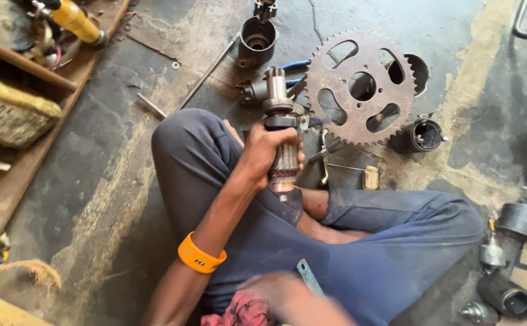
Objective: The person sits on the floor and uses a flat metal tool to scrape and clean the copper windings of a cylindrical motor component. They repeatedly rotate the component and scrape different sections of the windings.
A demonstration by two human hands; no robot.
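My left hand (268, 152) is wrapped around a starter motor armature (278, 115) and holds it upright above my crossed legs, its gear end pointing up. An orange wristband (198, 256) sits on that forearm. My right hand (287, 299) is blurred at the bottom of the view, gripping a thin grey-blue strip tool (307, 276) just above a red rag (242, 313) in my lap.
A large rusty sprocket (360, 87) lies on the stained concrete floor ahead. Cylindrical motor housings (257, 39) (423, 134) (520, 220) and small parts are scattered around. A metal rod (206, 75) lies to the left. Wooden shelving (28, 121) with a yellow tool (76, 21) runs along the left.
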